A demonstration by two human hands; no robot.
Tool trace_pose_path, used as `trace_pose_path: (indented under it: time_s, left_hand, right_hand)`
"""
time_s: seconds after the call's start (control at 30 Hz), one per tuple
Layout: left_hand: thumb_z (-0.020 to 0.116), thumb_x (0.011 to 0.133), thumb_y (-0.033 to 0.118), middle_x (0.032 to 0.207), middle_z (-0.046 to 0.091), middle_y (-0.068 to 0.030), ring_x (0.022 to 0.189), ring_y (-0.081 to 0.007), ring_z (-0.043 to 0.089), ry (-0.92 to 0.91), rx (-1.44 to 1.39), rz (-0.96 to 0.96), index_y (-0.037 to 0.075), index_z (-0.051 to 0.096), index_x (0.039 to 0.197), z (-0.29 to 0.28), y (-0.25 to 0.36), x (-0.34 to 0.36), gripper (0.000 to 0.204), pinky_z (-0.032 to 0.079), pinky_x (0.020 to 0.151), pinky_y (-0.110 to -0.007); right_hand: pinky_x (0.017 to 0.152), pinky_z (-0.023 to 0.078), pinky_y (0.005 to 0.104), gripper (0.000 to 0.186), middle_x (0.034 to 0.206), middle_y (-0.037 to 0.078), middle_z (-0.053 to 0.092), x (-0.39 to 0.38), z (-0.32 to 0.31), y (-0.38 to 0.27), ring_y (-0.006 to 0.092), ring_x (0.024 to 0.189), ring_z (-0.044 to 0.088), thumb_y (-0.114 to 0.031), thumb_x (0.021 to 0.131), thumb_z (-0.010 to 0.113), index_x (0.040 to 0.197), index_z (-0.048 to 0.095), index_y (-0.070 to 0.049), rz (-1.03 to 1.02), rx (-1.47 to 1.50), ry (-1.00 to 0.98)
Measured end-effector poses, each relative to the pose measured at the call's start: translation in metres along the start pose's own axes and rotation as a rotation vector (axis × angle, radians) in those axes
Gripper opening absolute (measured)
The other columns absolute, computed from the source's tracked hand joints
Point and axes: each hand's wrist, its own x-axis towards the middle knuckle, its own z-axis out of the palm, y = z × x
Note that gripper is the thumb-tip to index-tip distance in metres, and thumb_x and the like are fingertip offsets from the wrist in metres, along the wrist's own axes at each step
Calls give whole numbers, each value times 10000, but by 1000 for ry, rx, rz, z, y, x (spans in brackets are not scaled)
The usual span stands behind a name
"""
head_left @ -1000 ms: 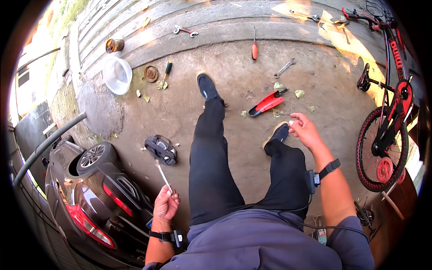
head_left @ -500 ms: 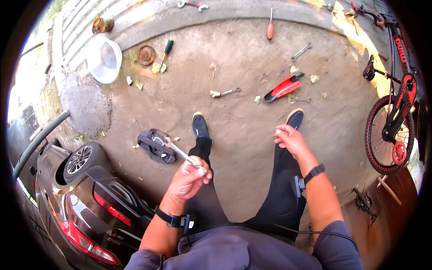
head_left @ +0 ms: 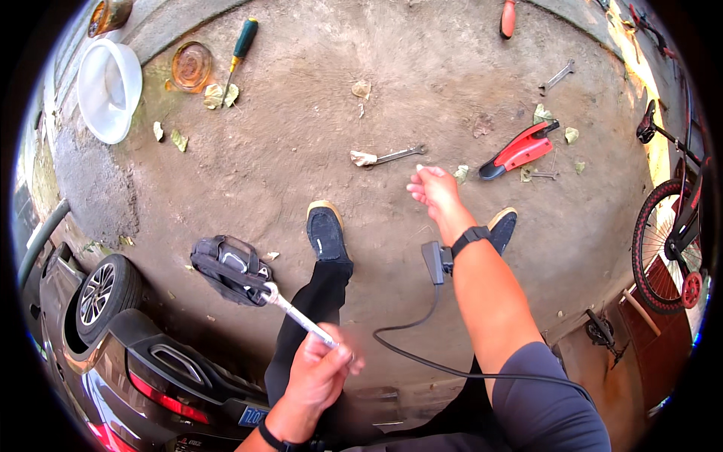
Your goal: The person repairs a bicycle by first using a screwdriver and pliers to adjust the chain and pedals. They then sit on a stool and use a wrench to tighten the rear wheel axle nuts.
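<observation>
My left hand [head_left: 320,373] is closed round the shaft of a silver wrench [head_left: 290,309], whose far end points up and left in front of a black bag [head_left: 230,267] on the ground. My right hand [head_left: 437,192] reaches forward, its thumb and fingers pinched together; anything between them is too small to make out. Just beyond those fingertips lies another wrench [head_left: 403,154], a pale crumpled leaf [head_left: 364,158] at its left end. Right of this hand rest a red and black tool-like object [head_left: 523,151] and a small wrench [head_left: 544,175].
At the far left stand a white plastic tub [head_left: 109,90] and a rusty can [head_left: 108,16], near an amber round dish [head_left: 191,66] and a green-handled screwdriver [head_left: 245,39]. A red-handled screwdriver [head_left: 508,19] and wrench [head_left: 558,77] lie far right. A car [head_left: 151,369] and bicycle [head_left: 670,241] flank me.
My right hand has reached forward and left, closer to the wrench on the ground. My left hand has moved down, still holding its wrench. The whole view has shifted, with my body leaning forward.
</observation>
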Motion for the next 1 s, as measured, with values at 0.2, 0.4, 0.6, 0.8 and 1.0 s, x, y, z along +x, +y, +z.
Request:
trace_pose_path:
  time_s: [0.2,0.4,0.6,0.8,1.0]
  left_hand:
    - [709,903,113,790,568,-92,713,-227,599,-2,24,15,86,565,964,-12,2,5,158,473,649,-314]
    - [721,896,129,784,564,-100,708,-245,606,-13,30,62,89,581,987,-13,-3,5,172,482,634,-317]
    - [688,906,67,784,567,-101,705,-224,605,-41,27,108,72,534,946,-10,-15,3,159,493,666,-328]
    - [722,885,103,753,550,-98,661,-226,601,-26,106,142,75,533,912,3,-32,5,193,495,592,-315]
    - [668,928,100,740,565,-61,663,-204,592,-32,220,117,89,539,913,15,-71,11,131,488,589,-305]
  right_hand:
    - [462,488,286,347,841,94,649,43,51,-1,179,604,645,-307,949,673,1035,563,10,119,111,117]
    - [421,459,279,322,776,83,634,59,52,8,180,554,627,-305,944,673,993,562,-6,92,72,159]
    - [388,423,283,229,746,85,614,66,40,17,177,532,600,-204,897,699,905,544,-36,53,160,155]
    - [417,432,318,315,599,70,596,36,23,10,168,446,581,-223,799,682,994,599,9,-125,89,130]
    - [669,555,373,411,789,154,707,-52,-64,-4,284,707,701,-304,820,631,1115,672,-21,-466,-458,73]
